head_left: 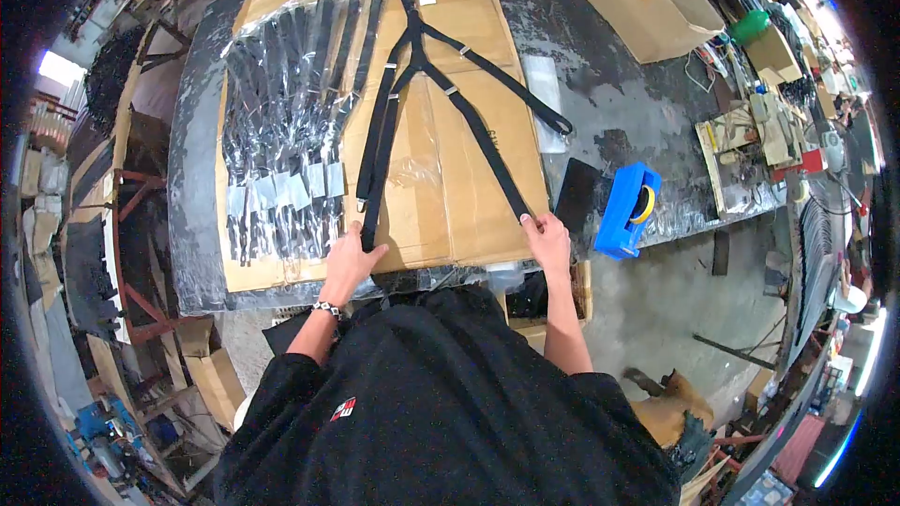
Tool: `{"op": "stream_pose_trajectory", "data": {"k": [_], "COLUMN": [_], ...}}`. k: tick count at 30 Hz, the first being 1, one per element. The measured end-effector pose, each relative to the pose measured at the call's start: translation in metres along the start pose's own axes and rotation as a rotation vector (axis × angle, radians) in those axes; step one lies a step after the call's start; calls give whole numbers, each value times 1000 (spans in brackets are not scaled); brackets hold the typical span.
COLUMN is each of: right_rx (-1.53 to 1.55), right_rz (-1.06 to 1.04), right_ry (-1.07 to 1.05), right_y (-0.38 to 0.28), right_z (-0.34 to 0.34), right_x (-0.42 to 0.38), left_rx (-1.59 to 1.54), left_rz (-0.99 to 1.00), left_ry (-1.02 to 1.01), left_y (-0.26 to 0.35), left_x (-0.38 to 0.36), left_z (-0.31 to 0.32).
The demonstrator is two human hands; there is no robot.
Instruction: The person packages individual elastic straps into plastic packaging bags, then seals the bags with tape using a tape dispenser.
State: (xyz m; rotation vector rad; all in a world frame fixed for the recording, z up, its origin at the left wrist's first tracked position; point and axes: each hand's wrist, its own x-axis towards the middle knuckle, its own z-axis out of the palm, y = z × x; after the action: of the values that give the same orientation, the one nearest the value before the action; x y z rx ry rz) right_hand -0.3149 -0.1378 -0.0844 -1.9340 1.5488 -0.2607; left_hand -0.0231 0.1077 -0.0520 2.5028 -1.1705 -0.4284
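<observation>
Head view: black elastic suspenders (427,84) lie spread on flattened brown cardboard sheets (469,187) covering the dark tabletop (609,103). The left hand (349,262) pinches the end of the two left straps; the right hand (548,239) grips the right strap's end. Plastic-bagged black suspenders (286,122) lie just left; a blue tape dispenser (626,211) sits right.

Dark, scuffed worktable (600,122) fills the middle, a flattened brown cardboard sheet (469,28) spread over its centre. Near the far right corner sits an open brown cardboard box (647,0). At the right edge, a blue plastic tape dispenser (626,211). Beyond it, a cluttered wooden bench (750,131) piled with tools. Grey concrete floor (656,309) below the near edge. Bright daylight glares from a window (56,67) at left.
</observation>
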Motion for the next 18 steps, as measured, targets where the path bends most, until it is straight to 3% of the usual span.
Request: {"op": "stream_pose_trajectory", "data": {"k": [4, 6, 9, 14, 18], "right_rx": [62, 249, 275, 136, -51], "right_rz": [-33, 53, 78, 19, 61], "right_ry": [36, 8, 78, -9, -46], "right_y": [5, 7, 23, 44, 16], "right_z": [4, 5, 7, 3, 3], "right_x": [-1, -4, -16, -67, -99], "left_rx": [-280, -341, -322, -322, -332], "left_rz": [-152, -148, -86, -153, -149], "left_ry": [-5, -4, -16, -166, -162], "left_y": [-18, -26, -30, -25, -19], "left_x": [3, 4, 8, 18, 19], "left_z": [14, 18, 19, 17, 18]}}
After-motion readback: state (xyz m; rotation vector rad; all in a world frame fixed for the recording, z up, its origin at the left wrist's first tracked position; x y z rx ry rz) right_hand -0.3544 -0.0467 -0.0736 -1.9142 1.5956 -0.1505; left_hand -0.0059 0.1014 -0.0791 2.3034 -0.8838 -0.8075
